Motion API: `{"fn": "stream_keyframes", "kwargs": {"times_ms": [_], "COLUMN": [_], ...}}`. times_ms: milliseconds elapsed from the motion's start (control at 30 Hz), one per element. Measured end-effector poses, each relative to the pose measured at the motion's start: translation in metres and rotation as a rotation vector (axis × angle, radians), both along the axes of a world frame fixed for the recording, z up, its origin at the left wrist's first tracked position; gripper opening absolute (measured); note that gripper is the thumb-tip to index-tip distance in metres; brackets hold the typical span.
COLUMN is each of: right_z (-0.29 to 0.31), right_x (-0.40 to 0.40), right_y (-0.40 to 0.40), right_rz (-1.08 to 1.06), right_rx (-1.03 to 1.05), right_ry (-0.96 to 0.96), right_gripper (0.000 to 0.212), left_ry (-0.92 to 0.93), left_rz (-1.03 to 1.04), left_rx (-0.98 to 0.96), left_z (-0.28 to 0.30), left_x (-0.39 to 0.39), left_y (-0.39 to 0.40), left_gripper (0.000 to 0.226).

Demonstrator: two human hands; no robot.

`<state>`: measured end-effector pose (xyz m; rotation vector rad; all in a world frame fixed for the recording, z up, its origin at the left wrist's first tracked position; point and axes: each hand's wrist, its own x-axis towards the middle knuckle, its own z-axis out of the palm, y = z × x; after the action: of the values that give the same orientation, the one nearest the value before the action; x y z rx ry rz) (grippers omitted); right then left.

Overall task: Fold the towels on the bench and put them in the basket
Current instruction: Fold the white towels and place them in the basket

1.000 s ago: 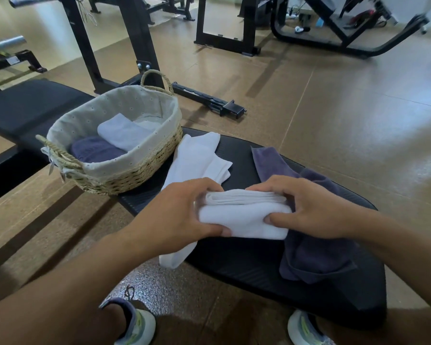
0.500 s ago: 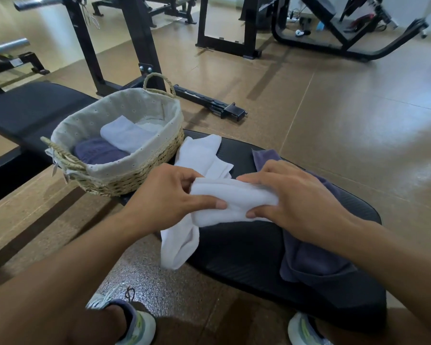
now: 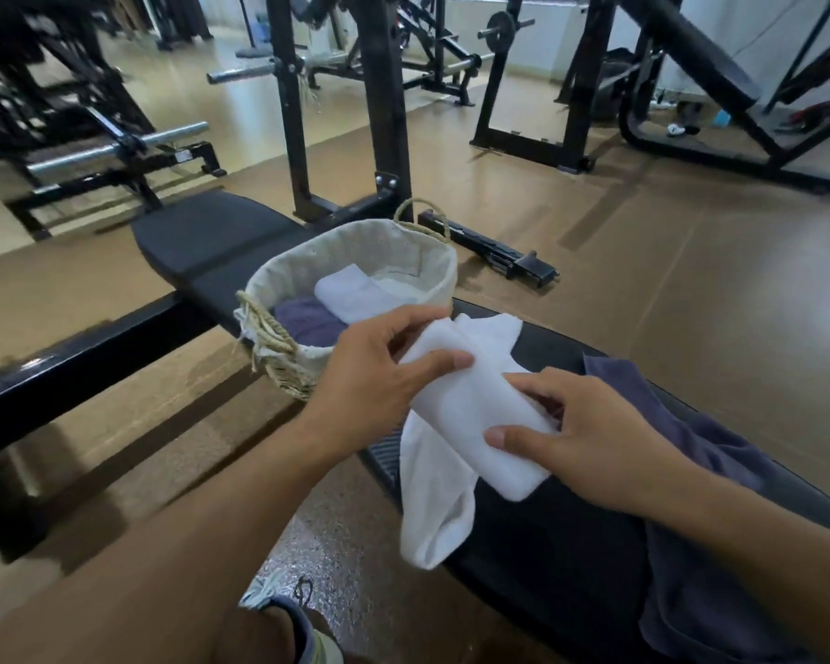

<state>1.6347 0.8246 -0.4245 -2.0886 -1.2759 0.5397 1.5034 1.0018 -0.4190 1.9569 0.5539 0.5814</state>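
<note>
- The left hand (image 3: 374,376) grips the far end of a folded white towel (image 3: 480,409), thumb on top, fingers curled round it.
- The right hand (image 3: 590,443) pinches the near end of the same towel.
- The folded towel is held above the black bench (image 3: 537,534), just right of the basket (image 3: 303,371).
- A second white towel (image 3: 432,500) lies beneath it, hanging over the bench's near edge.
- A purple towel (image 3: 691,519) lies crumpled on the bench to the right.
- The basket holds a folded white cloth (image 3: 351,292) and a purple cloth (image 3: 307,321).
</note>
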Motion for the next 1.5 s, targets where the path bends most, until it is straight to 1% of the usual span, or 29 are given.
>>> {"fn": "stream_keyframes", "kwargs": {"times_ms": [67,133,200,233,300,367,433,500,533,633,700,800,867,933,1033,1133,1200,1300,1367,1500], "right_z": [0.011,0.022,0.030,0.033,0.037,0.036,0.032,0.026,0.023,0.014,0.006,-0.005,-0.008,-0.008,-0.010,-0.015,-0.017,-0.015,-0.012,-0.008], "right_x": [-0.002,-0.001,0.002,0.003,0.006,0.011,0.018,0.028,0.033,0.044,0.049,0.052,0.053,0.053,0.054,0.060,0.064,0.067,0.068,0.074], "right_y": [0.021,0.046,0.075,0.091,0.123,0.155,0.182,0.203,0.211,0.230,0.241,0.254,0.259,0.263,0.266,0.270,0.273,0.275,0.273,0.266], "right_rz": [-0.002,-0.046,-0.097,-0.123,-0.166,-0.181,-0.175,-0.170,-0.166,-0.123,-0.088,-0.074,-0.068,-0.064,-0.042,0.091,0.172,0.220,0.238,0.278], "right_rx": [0.055,0.129,0.204,0.240,0.291,0.288,0.231,0.137,0.092,-0.015,-0.089,-0.173,-0.214,-0.275,-0.356,-0.466,-0.540,-0.654,-0.670,-0.601], "right_ry": [0.019,-0.014,-0.094,-0.141,-0.242,-0.356,-0.476,-0.589,-0.640,-0.802,-0.900,-1.034,-1.085,-1.093,-1.093,-1.063,-1.002,-0.880,-0.823,-0.768], "right_gripper": [0.017,0.011,0.017,0.023,0.035,0.037,0.037,0.041,0.043,0.042,0.038,0.029,0.026,0.027,0.028,0.029,0.030,0.031,0.032,0.035], "left_ry": [-0.073,-0.137,-0.156,-0.138,-0.042,0.079,0.234,0.419,0.480,0.556,0.611,0.709,0.768,0.814,0.823,0.828,0.845,0.864,0.868,0.858], "left_rz": [0.132,0.274,0.400,0.453,0.542,0.565,0.524,0.464,0.433,0.338,0.228,0.077,0.022,-0.011,-0.020,-0.021,-0.025,-0.027,-0.023,-0.006], "left_rx": [0.043,0.104,0.182,0.224,0.330,0.422,0.501,0.630,0.693,0.797,0.804,0.737,0.701,0.696,0.689,0.680,0.661,0.652,0.652,0.653], "left_z": [0.002,0.006,0.009,0.010,0.011,0.008,0.003,-0.004,-0.006,-0.008,-0.009,-0.016,-0.025,-0.034,-0.039,-0.038,-0.037,-0.037,-0.037,-0.037], "left_x": [-0.004,-0.008,-0.012,-0.014,-0.017,-0.019,-0.018,-0.015,-0.012,0.002,0.012,0.022,0.025,0.028,0.030,0.030,0.031,0.032,0.033,0.033], "left_y": [0.011,0.024,0.038,0.046,0.060,0.070,0.074,0.077,0.077,0.078,0.077,0.078,0.078,0.078,0.078,0.078,0.078,0.078,0.077,0.077], "left_gripper": [0.041,0.038,0.038,0.039,0.043,0.051,0.059,0.064,0.066,0.068,0.077,0.099,0.100,0.089,0.077,0.071,0.070,0.070,0.071,0.073]}}
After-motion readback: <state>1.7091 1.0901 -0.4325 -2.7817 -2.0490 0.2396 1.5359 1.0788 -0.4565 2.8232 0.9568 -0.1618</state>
